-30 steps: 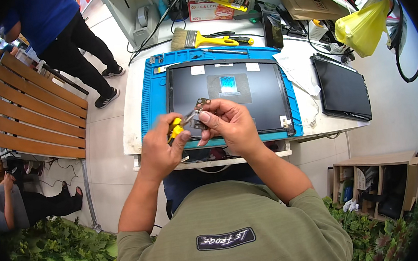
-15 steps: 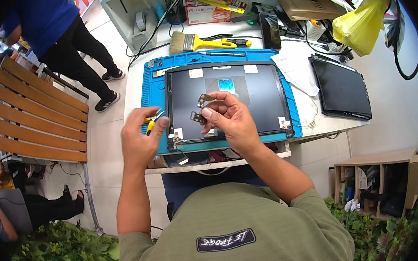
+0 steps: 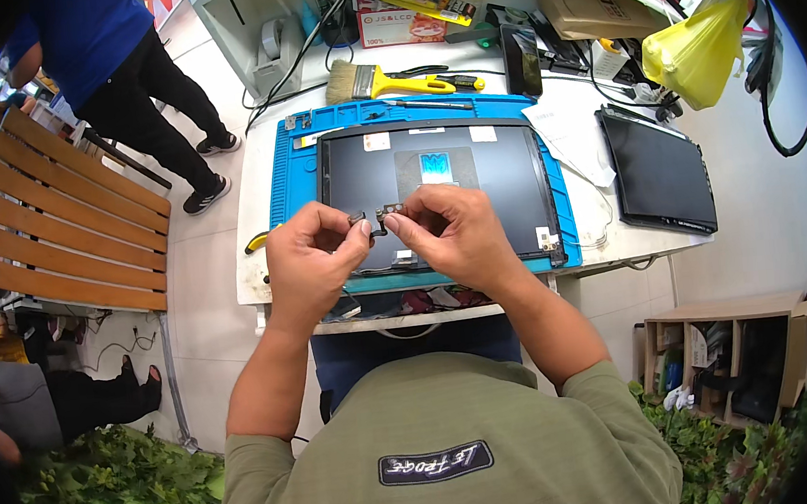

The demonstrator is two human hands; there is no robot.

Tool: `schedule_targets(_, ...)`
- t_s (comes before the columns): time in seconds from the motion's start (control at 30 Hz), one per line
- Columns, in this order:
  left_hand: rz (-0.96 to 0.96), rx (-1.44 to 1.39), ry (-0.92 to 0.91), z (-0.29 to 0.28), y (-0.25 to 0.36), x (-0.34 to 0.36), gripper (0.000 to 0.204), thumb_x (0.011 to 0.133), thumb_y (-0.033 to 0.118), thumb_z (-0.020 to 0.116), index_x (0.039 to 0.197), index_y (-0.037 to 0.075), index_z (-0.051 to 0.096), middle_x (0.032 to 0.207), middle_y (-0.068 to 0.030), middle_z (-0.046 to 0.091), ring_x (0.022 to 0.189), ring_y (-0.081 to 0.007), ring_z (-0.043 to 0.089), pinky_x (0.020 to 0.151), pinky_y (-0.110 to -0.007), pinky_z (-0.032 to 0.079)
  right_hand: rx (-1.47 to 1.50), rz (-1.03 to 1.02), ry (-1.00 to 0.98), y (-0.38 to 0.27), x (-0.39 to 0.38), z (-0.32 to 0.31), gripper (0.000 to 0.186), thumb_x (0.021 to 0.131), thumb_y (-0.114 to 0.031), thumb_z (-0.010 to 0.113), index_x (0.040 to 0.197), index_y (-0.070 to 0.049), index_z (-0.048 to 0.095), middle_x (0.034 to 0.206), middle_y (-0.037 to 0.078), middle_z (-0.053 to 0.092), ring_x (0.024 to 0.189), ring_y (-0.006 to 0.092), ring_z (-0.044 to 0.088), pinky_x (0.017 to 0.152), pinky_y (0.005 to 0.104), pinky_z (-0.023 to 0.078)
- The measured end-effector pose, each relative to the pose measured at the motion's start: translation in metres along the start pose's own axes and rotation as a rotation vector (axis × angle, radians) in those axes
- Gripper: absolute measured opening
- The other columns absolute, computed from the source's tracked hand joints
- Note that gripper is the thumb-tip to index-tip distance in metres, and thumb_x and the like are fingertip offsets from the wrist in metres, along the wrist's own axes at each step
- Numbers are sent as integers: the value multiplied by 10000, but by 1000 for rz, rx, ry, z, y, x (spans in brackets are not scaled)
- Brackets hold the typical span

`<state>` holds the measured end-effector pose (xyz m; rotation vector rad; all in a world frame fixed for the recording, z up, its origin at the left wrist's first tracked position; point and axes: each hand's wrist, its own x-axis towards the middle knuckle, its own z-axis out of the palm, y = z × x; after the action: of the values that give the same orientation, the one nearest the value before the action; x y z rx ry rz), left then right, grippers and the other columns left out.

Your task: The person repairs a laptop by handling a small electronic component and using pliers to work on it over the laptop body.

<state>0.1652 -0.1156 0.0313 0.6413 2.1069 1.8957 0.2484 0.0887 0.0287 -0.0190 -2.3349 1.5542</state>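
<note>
My left hand [image 3: 308, 260] and my right hand [image 3: 464, 232] are close together above a dark laptop screen panel [image 3: 503, 186]. My right fingertips pinch a small dark metal laptop hinge [image 3: 387, 215], whose end points toward my left hand. A second small dark hinge [image 3: 356, 219] is pinched between my left thumb and fingers, mostly covered by them. A narrow gap separates the two pieces. The panel lies on a blue work mat [image 3: 289, 171]. Beside my left hand, a yellow and black tool [image 3: 257, 241] lies at the left of the bench; its tip is hidden.
A yellow-handled paintbrush [image 3: 379, 81] and a black phone [image 3: 521, 59] lie behind the mat. To the right are a white paper [image 3: 572, 146] and a black laptop part [image 3: 660, 172]. A yellow bag [image 3: 698, 49] hangs at the far right. At left stands a person [image 3: 159, 91] by a slatted wooden bench [image 3: 74, 214].
My left hand has set the yellow tool down at the left and moved right to my other hand. It now grips one of the two hinges that my right hand held together.
</note>
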Motion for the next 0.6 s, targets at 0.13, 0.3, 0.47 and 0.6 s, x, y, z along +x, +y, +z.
schedule_targets(0.13,525,431,127,13,-3,-6,157,888,-48,826,878,4,678,816,-81,722,710,-170,700,626,-313,551,-103,-173,115,3,-3,14,133,929,-83,820,910,5,722,761,135,678,599,233,654,558,371,501)
schedule_targets(0.3,716,546,217,22,-12,-2,158,846,-59,830,868,11,690,809,-107,718,661,-259,695,591,-337,548,-326,-429,131,7,-13,37,185,941,17,694,1123,22,661,921,176,678,721,387,653,651,472,555)
schedule_targets(0.47,674,508,151,15,-9,-1,132,873,-80,820,934,-13,725,904,-133,772,760,-242,743,678,-329,576,-334,-393,44,11,-19,31,285,972,-1,701,1249,42,650,1029,210,696,837,380,719,726,455,612)
schedule_targets(0.6,651,393,48,10,6,1,136,893,-96,812,992,-26,750,991,-145,804,815,-218,759,731,-313,592,157,-135,-83,14,4,-2,339,925,-6,850,1249,-4,751,1114,167,755,989,215,780,779,361,656)
